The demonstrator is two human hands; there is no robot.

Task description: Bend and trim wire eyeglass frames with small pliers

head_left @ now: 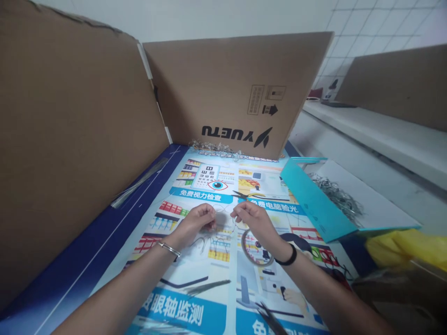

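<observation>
My left hand [199, 219] is closed in a pinch over the printed sheet. Facing it, my right hand [254, 220] is pinched too, its fingertips a short gap from the left ones. A thin wire [220, 211] loops between the two hands, its ends hidden by the fingers. Just beyond my right fingers lie pliers [240, 195] with yellow-orange handles. A tape roll [243, 251] rests flat under my right wrist. Several bent wire pieces [217, 245] are scattered below my left fingers.
Cardboard panels [223, 83] wall the back and left. At right stands a teal box [307, 200] holding tangled wire [337, 195]. Straight wire bundles lie in front [207, 287] and left [139, 183]. A dark pointed tool [270, 320] sits at the front edge, yellow plastic [408, 249] at right.
</observation>
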